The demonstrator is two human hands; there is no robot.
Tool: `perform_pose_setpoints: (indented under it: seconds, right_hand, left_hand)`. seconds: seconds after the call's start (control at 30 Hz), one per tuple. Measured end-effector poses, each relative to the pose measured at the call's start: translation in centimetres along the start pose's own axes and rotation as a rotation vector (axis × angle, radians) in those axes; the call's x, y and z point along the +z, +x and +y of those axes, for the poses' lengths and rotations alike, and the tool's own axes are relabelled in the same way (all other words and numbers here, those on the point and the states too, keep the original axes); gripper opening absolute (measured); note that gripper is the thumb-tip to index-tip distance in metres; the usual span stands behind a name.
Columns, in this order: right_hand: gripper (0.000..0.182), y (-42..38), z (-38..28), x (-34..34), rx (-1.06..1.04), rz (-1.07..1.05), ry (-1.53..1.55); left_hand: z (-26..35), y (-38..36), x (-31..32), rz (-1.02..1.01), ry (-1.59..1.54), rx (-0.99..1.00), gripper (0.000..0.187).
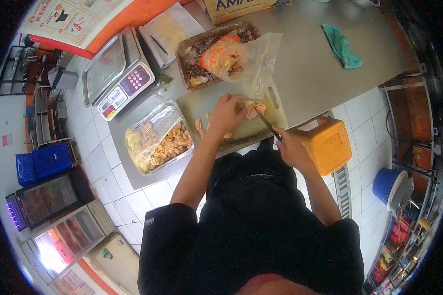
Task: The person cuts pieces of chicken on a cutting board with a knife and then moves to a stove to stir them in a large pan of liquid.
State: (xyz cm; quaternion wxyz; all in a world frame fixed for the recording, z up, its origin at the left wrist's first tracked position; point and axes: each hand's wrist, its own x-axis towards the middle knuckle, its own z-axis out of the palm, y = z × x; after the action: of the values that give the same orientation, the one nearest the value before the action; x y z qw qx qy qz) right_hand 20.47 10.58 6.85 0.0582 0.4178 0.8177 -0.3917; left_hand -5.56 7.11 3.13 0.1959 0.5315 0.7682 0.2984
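Note:
On the greenish cutting board (276, 114), my left hand (226, 116) presses its curled fingers against a piece of pale cooked meat, perhaps chicken (256, 109). My right hand (292, 146) grips a knife (267, 121) by its dark handle, the blade angled against that meat. Small cut strips of meat (199, 127) lie on the board left of my left hand, partly hidden by the wrist. Further left, a clear plastic container (188, 129) holds many cut meat pieces and pale yellow shreds, partly under clear film.
A stained metal tray (186, 56) behind the board holds a plastic bag (231, 56) with orange print. A scale (128, 81), papers (184, 24), a cardboard box (241, 10) and a green cloth (340, 46) are on the metal table. A yellow stool (330, 145) stands right.

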Motion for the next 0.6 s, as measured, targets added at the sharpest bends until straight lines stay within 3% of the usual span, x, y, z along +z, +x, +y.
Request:
perform_pose_setpoints:
  seconds: [0.07, 0.2, 0.27, 0.37, 0.47, 0.6]
  right_hand:
    - [0.048, -0.2, 0.3, 0.1, 0.051, 0.003, -0.019]
    - [0.049, 0.1, 0.9, 0.3, 0.041, 0.119, 0.018]
    - [0.049, 0.3, 0.7, -0.2, 0.088, 0.13, 0.013]
    - [0.048, 0.4, -0.5, 0.0, 0.06, 0.153, 0.011]
    - [0.048, -0.1, -1.6, 1.9, -0.014, 0.03, 0.041]
    - [0.048, 0.6, -0.4, 2.4, 0.074, 0.039, -0.031]
  left_hand:
    - [-0.1, 0.8, 1.3, -0.12, 0.056, 0.006, 0.029]
    - [-1.1, 1.4, 0.6, -0.159, 0.152, 0.13, 0.03]
    - [-0.7, 0.9, -0.3, -0.242, -0.174, -0.13, 0.03]
    - [-1.5, -1.0, 1.2, -0.178, -0.337, -0.264, 0.03]
    - [-0.6, -3.2, 2.0, -0.119, -0.304, -0.279, 0.029]
    - [-0.9, -4.6, 2.3, -0.137, -0.136, -0.274, 0.022]
